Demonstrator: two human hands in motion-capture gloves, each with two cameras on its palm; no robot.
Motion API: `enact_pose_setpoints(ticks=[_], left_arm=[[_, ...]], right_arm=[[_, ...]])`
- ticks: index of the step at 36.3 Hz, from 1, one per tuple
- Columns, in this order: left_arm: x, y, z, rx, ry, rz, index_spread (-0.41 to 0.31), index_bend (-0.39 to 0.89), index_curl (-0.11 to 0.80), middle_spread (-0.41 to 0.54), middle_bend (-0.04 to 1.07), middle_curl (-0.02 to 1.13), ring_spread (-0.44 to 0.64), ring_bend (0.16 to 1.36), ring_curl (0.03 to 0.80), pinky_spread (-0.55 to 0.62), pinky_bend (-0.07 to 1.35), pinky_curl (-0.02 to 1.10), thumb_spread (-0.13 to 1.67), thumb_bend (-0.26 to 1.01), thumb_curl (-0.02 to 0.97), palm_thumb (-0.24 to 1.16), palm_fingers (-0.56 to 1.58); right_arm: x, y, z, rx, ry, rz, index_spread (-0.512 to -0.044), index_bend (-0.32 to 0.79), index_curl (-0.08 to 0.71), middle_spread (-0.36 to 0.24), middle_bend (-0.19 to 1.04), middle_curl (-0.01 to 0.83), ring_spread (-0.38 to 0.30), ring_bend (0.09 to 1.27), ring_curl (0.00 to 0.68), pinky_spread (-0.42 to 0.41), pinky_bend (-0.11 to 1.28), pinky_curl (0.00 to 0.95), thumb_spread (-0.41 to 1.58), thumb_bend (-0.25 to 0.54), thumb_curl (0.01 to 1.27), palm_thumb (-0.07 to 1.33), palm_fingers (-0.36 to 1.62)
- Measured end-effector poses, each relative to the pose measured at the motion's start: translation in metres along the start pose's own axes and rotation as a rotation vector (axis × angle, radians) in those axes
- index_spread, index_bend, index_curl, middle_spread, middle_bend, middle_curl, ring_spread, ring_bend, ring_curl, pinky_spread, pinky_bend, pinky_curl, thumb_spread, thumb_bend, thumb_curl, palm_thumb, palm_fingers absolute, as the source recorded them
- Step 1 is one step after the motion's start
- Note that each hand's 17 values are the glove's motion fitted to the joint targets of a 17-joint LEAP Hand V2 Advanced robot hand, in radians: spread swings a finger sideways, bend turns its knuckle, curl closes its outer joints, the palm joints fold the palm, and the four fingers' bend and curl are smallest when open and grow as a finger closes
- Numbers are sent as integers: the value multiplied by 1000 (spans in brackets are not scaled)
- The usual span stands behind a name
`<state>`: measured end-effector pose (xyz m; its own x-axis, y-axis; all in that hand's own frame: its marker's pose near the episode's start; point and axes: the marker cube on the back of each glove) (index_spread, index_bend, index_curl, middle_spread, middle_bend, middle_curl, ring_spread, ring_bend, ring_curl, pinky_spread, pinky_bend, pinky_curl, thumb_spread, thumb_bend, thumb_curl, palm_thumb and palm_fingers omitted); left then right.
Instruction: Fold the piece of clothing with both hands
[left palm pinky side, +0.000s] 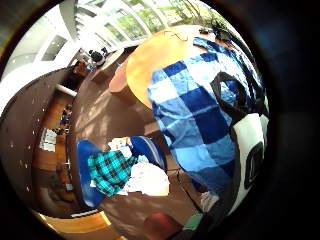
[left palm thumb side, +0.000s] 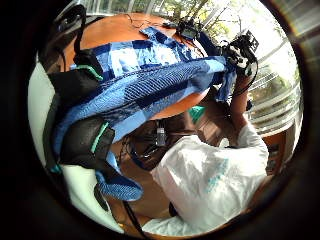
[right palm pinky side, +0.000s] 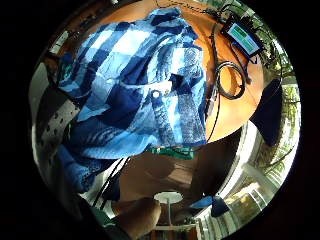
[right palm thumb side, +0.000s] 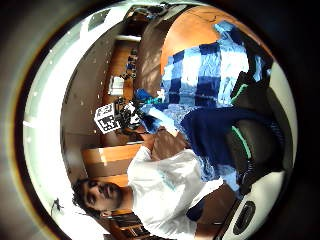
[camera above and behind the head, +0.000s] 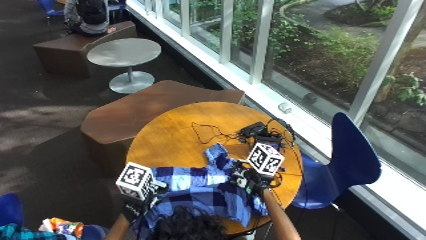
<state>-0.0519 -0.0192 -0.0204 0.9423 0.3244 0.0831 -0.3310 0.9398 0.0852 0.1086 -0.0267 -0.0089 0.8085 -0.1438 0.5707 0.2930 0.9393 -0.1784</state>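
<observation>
Blue checked shirt (camera above and behind the head: 200, 187), lower centre of the outside view at the near edge of the round counter (camera above and behind the head: 173, 135): long axis stretched across between left hand (camera above and behind the head: 143, 195) and right hand (camera above and behind the head: 247, 179), each gripping one end, equally near.

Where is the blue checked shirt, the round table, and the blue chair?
blue checked shirt (camera above and behind the head: 200, 187): outside view, its spread middle.
round table (camera above and behind the head: 170, 135): outside view, bare wooden top.
blue chair (camera above and behind the head: 353, 155): outside view, its backrest.
</observation>
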Motion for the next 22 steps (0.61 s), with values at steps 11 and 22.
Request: enact_pose_setpoints(ticks=[11,22], left_arm=[[-62,-165,66,-433,108,-121,-299,131,309,-371,586,520,-401,996,500,-390,622,439,1134,-14,323,634,1312],[-53,-142,83,-142,-136,-305,-240,160,338,-292,412,494,-364,870,470,-236,458,433,1154,-9,322,656,845]], right_arm=[[30,-177,-32,68,-149,282,-289,137,349,-221,607,506,-222,911,516,-327,673,436,1164,146,322,888,1380],[43,-139,-9,446,222,353,-289,208,391,-204,489,477,-210,744,476,-267,611,427,1058,84,366,936,1116]])
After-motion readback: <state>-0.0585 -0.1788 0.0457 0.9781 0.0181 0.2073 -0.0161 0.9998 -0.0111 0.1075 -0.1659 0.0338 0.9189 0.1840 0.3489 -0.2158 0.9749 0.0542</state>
